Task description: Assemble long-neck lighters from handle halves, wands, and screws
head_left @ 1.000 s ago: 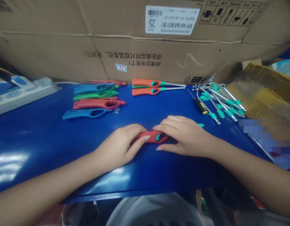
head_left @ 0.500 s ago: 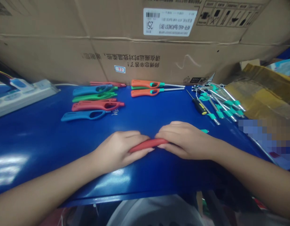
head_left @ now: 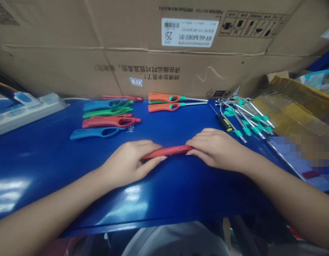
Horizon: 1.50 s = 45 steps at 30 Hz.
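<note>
Both hands hold a red lighter housing level above the blue table, a long slim shell seen edge-on. My left hand is closed round its left end, thumb along the near side. At the other end, my right hand pinches the tip between thumb and fingers. The fingers hide both ends of the housing. Beyond my left hand lie blue housings, a red housing and a green housing. Orange lighters with metal barrels rest farther back.
A black and yellow screwdriver lies beside a pile of metal tubes with teal parts. Behind stands a large cardboard box. A white power strip is at the left, a taped brown carton at the right.
Both hands have moved slightly away from me with the red housing. More of its length shows between them, and the teal piece behind my right hand is now out of sight.
</note>
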{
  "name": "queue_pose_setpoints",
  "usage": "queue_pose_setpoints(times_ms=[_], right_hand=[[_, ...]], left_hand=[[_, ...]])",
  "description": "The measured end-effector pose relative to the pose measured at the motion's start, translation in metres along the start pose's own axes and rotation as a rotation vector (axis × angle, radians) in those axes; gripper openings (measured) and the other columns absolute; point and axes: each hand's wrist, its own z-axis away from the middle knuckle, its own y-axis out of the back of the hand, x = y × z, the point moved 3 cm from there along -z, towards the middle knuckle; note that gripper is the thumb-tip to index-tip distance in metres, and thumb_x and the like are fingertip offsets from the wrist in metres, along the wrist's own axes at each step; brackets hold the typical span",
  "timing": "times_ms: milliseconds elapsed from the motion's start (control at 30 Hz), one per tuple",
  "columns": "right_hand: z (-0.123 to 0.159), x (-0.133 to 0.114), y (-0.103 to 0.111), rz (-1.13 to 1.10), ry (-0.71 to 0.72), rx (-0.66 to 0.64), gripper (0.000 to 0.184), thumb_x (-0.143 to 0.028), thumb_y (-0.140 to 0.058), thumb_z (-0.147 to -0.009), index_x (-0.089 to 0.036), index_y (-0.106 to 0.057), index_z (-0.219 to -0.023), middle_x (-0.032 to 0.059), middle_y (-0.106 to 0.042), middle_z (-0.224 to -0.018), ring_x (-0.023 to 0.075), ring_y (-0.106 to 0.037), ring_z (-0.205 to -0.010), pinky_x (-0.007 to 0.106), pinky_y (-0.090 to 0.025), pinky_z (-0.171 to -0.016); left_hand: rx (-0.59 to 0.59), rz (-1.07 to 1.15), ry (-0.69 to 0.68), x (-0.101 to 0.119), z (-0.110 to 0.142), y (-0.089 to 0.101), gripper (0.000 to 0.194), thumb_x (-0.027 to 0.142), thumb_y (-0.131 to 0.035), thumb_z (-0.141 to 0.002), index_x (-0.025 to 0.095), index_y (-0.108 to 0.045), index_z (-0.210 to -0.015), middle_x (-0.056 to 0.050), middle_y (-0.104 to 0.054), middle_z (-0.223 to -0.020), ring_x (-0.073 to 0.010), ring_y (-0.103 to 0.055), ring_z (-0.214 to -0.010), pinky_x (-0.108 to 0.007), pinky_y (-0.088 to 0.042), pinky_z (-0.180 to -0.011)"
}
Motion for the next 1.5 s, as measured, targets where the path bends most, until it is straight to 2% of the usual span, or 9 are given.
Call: queue_pose_setpoints(times_ms=[133,233,433,600,667,933,1067,1333,1500], right_hand=[[-0.002,-0.008,-0.005,0.052,0.050,0.055,0.031,-0.032,-0.049,-0.106,-0.014,-0.074,-0.101,0.0067,-0.077,-0.089,0.0204,-0.064,-0.074,0.035,-0.041,-0.074],[-0.004,-0.005,-0.003,0.076,0.008,0.050,0.029,-0.038,-0.055,-0.104,-0.016,-0.073,-0.104,0.0059,-0.076,-0.095,0.0226,-0.065,-0.083,0.036,-0.041,-0.078],[0.010,0.035,0.017,0.122,-0.178,-0.064,0.035,-0.042,-0.076,-0.089,-0.020,-0.069,-0.115,0.0097,-0.070,-0.118,0.0305,-0.062,-0.107,0.044,-0.040,-0.095],[0.020,0.063,0.022,0.156,-0.234,-0.106,0.009,-0.027,-0.067,-0.094,-0.019,-0.071,-0.094,0.0073,-0.074,-0.099,0.0265,-0.066,-0.097,0.044,-0.038,-0.096],[0.019,0.065,0.022,0.148,-0.209,-0.077,0.013,-0.025,-0.062,-0.097,-0.019,-0.072,-0.090,0.0059,-0.074,-0.092,0.0250,-0.067,-0.091,0.043,-0.040,-0.093],[0.003,0.025,0.005,0.057,0.039,0.065,0.025,-0.029,-0.054,-0.104,-0.013,-0.071,-0.111,0.0098,-0.075,-0.096,0.0235,-0.064,-0.091,0.038,-0.045,-0.087],[-0.003,0.005,-0.005,0.094,0.122,0.097,0.031,-0.030,-0.048,-0.107,-0.010,-0.071,-0.107,0.0111,-0.074,-0.089,0.0220,-0.062,-0.082,0.037,-0.045,-0.081],[-0.002,0.008,0.000,0.001,0.066,0.028,0.028,-0.034,-0.052,-0.105,-0.013,-0.070,-0.112,0.0099,-0.075,-0.095,0.0221,-0.062,-0.088,0.037,-0.046,-0.083],[0.002,0.011,0.007,-0.012,0.047,0.001,0.024,-0.030,-0.052,-0.104,-0.014,-0.071,-0.106,0.0094,-0.073,-0.094,0.0229,-0.061,-0.090,0.038,-0.047,-0.084]], left_hand=[[-0.014,-0.073,-0.021,0.002,0.001,-0.005,0.026,0.034,-0.056,-0.103,0.020,-0.070,-0.120,-0.005,-0.072,-0.100,-0.0188,-0.068,-0.085,-0.029,-0.050,-0.076],[-0.009,-0.107,-0.029,-0.001,0.002,-0.005,0.028,0.033,-0.055,-0.104,0.018,-0.068,-0.123,-0.006,-0.072,-0.104,-0.0192,-0.069,-0.087,-0.029,-0.050,-0.077],[0.044,-0.151,-0.040,-0.014,0.000,0.005,0.024,0.029,-0.056,-0.102,0.015,-0.069,-0.116,-0.007,-0.071,-0.101,-0.0203,-0.069,-0.088,-0.029,-0.051,-0.077],[0.098,-0.171,-0.044,-0.020,-0.003,0.011,0.025,0.032,-0.055,-0.103,0.015,-0.070,-0.114,-0.007,-0.071,-0.099,-0.0200,-0.067,-0.086,-0.029,-0.050,-0.076],[0.105,-0.175,-0.032,-0.020,-0.002,0.011,0.025,0.032,-0.056,-0.103,0.015,-0.070,-0.115,-0.006,-0.070,-0.099,-0.0195,-0.067,-0.085,-0.029,-0.050,-0.076],[0.099,-0.096,-0.073,-0.006,0.001,0.003,0.020,0.026,-0.058,-0.102,0.017,-0.068,-0.117,-0.004,-0.069,-0.096,-0.0156,-0.065,-0.082,-0.025,-0.049,-0.075],[0.070,-0.026,-0.060,0.002,0.002,0.000,0.018,0.027,-0.059,-0.101,0.015,-0.070,-0.109,-0.003,-0.067,-0.087,-0.0150,-0.062,-0.076,-0.024,-0.046,-0.072],[0.034,0.192,0.102,0.001,-0.003,-0.001,0.023,0.034,-0.063,-0.099,0.016,-0.076,-0.097,-0.001,-0.068,-0.076,-0.0117,-0.056,-0.065,-0.023,-0.042,-0.063],[0.007,0.250,0.243,0.000,-0.002,-0.004,0.031,0.043,-0.065,-0.095,0.016,-0.075,-0.086,0.001,-0.064,-0.069,-0.0116,-0.050,-0.061,-0.023,-0.038,-0.057]])
